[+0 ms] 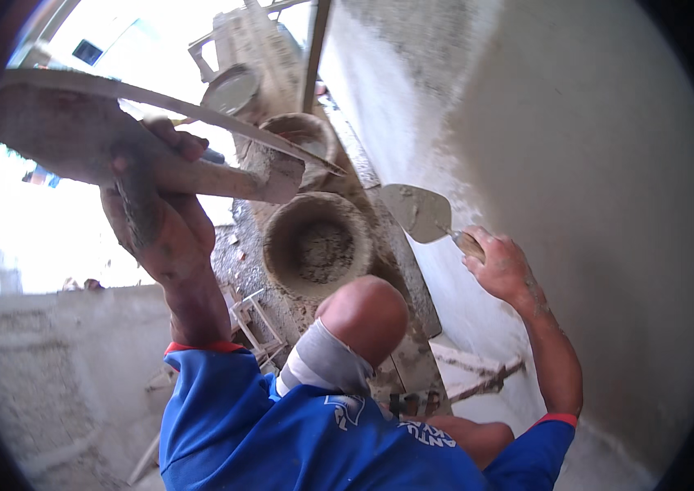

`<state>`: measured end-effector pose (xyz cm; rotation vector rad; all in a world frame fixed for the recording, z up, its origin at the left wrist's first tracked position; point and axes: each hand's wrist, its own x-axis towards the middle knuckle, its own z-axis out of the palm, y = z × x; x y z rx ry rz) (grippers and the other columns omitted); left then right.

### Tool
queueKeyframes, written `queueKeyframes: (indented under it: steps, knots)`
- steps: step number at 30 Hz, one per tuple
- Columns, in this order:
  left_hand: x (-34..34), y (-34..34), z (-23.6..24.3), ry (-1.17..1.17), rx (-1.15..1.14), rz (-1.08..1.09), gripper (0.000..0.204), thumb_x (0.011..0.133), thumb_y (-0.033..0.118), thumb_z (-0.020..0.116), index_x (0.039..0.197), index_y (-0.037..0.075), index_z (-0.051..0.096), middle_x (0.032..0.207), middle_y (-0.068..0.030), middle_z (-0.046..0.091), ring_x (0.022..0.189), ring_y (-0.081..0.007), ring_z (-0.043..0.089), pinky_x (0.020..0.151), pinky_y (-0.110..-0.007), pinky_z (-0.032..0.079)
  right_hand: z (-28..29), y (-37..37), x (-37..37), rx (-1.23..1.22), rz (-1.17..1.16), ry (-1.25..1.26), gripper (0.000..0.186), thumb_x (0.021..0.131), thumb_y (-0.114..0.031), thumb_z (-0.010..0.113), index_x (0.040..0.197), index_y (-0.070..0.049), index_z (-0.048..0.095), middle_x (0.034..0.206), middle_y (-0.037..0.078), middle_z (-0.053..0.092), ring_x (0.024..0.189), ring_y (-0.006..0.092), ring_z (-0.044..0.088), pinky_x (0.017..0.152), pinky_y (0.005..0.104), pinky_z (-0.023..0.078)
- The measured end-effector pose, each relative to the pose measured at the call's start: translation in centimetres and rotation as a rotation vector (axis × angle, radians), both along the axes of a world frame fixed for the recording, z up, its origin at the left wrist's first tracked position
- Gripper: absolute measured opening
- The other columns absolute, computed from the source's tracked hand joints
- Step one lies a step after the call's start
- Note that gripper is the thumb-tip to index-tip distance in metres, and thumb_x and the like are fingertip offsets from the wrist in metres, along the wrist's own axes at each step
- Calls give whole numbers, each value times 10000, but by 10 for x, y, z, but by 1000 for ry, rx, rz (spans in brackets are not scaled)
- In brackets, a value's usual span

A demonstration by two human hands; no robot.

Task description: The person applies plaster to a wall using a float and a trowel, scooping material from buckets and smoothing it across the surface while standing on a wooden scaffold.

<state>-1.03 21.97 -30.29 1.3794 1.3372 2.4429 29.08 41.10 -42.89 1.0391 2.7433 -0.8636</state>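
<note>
My left hand [163, 221], smeared with mortar, is raised at the upper left and wrapped round the handle of a long wooden plastering float [56, 135]. The float's thin board edge slants down to the right, ending above the buckets. My right hand [501, 266] grips the wooden handle of a trowel [419, 213]. Its broad, rounded blade points left and is coated in grey mortar, close to the plastered wall [576, 164]. Between my hands, lower down, stands a round bucket [276, 258] with some lumpy grey mortar [324, 252] at its bottom.
Behind the near bucket are a second bucket [332, 146] and a third container [232, 88] filled with grey stuff. They stand on mortar-stained planks [416, 360] along the wall. My bent knee [371, 315] is near the bucket. A low rough wall [60, 360] runs at left.
</note>
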Motion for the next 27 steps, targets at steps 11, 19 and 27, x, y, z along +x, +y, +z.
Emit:
queueKeyframes:
  steps: [11,19,27]
  knots:
    - [-24,-158,-62,-199,-140,570,541,997,299,453,1395,-9,255,1332,-238,441,1173,-332,515,986,-453,458,-88,16,-334,183,383,-145,159,737,-108,605,837,-39,709,903,215,682,892,354,670,764,447,536]
    - [-18,-221,-73,720,-1259,1486,497,931,273,605,1250,-82,462,1190,-270,543,1013,-410,590,832,-497,500,-168,10,-376,59,475,-161,254,749,-129,571,937,-15,699,979,267,657,937,402,648,792,479,519]
    - [-19,-207,-77,739,-1206,1572,525,852,262,717,1185,-94,525,1075,-284,597,954,-476,585,799,-542,489,-183,33,-312,-50,460,144,410,783,-344,644,1067,-56,576,881,261,654,867,430,634,775,497,503]
